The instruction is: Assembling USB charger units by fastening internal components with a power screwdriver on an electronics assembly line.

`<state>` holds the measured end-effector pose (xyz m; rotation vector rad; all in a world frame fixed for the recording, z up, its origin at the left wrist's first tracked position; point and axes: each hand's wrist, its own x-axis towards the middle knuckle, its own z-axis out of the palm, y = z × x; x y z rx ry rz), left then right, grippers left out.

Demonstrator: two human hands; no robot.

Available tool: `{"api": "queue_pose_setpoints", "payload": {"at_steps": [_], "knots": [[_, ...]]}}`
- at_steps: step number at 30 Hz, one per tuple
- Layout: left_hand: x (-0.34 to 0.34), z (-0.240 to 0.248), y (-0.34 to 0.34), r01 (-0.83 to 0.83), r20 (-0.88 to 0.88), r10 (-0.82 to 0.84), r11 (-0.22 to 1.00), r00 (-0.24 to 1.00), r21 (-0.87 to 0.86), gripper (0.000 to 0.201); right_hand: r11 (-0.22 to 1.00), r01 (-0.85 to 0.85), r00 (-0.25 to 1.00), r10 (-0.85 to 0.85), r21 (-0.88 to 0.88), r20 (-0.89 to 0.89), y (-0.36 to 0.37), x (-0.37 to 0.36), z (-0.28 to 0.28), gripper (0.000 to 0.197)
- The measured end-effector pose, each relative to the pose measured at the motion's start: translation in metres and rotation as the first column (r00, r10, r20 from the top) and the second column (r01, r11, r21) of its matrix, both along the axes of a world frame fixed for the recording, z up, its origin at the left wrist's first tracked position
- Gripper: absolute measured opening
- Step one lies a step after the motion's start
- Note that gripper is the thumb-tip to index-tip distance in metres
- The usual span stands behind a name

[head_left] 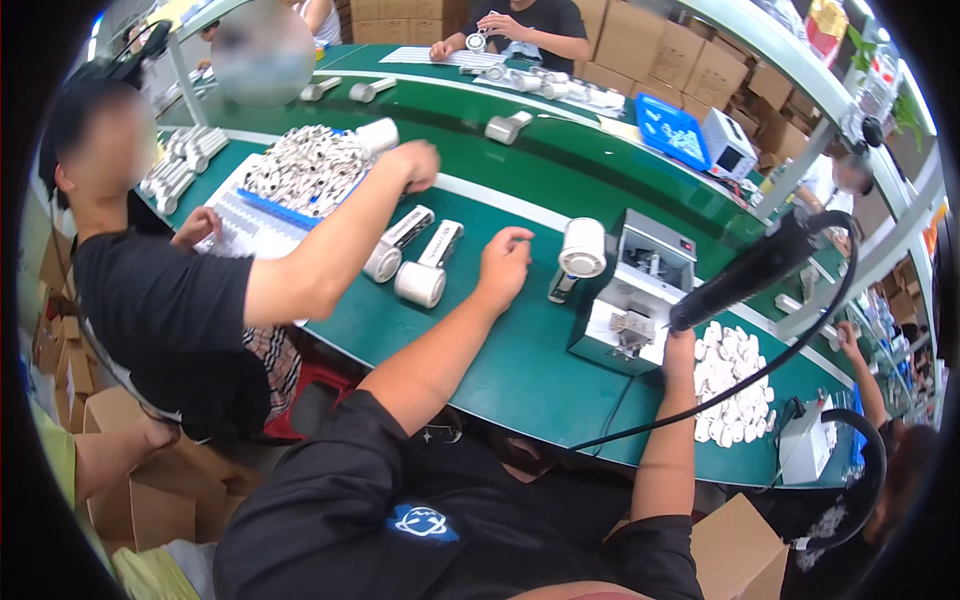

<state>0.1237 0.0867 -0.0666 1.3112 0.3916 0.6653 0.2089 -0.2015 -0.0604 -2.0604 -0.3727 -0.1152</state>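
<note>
My left hand hovers over the green bench, its fingers loosely bent and apart, with nothing visible in it. Just right of it, a white handheld device with a drum-shaped head rests on the bench. My right hand is at the lower end of a black electric screwdriver; its fingers are partly hidden, but appear wrapped round the tool. That tool slants down beside a grey-white screw feeder with an open top and a metal mechanism in front. Right of my hand lies a pile of small white plastic parts.
Two more white devices lie left of my left hand. A co-worker's arm reaches across near a heaped tray of white parts. The screwdriver's black cable loops over the bench. A blue tray stands on the far side.
</note>
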Motion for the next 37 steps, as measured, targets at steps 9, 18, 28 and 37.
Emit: {"api": "queue_pose_setpoints", "payload": {"at_steps": [9,18,28,37], "knots": [[-0.003,0.008,-0.002,0.014,-0.026,-0.013,1.0,1.0,0.025,0.017,0.995,-0.102,0.991,0.1,0.013,0.086,-0.008,0.032,-0.038,0.025],[0.0,0.01,0.002,-0.07,0.028,0.067,0.986,0.997,0.154,0.014,0.994,-0.064,0.98,0.079,-0.09,0.182,-0.011,0.044,-0.039,0.016],[0.0,-0.019,0.003,-0.126,0.098,0.107,0.97,0.989,0.206,0.012,0.995,-0.048,0.993,0.057,-0.087,0.107,-0.003,0.013,-0.019,0.021],[0.003,-0.011,0.005,-0.126,0.103,0.106,0.968,0.989,0.219,0.012,0.994,-0.11,0.994,0.111,0.023,-0.014,0.001,0.025,-0.017,0.033]]}}
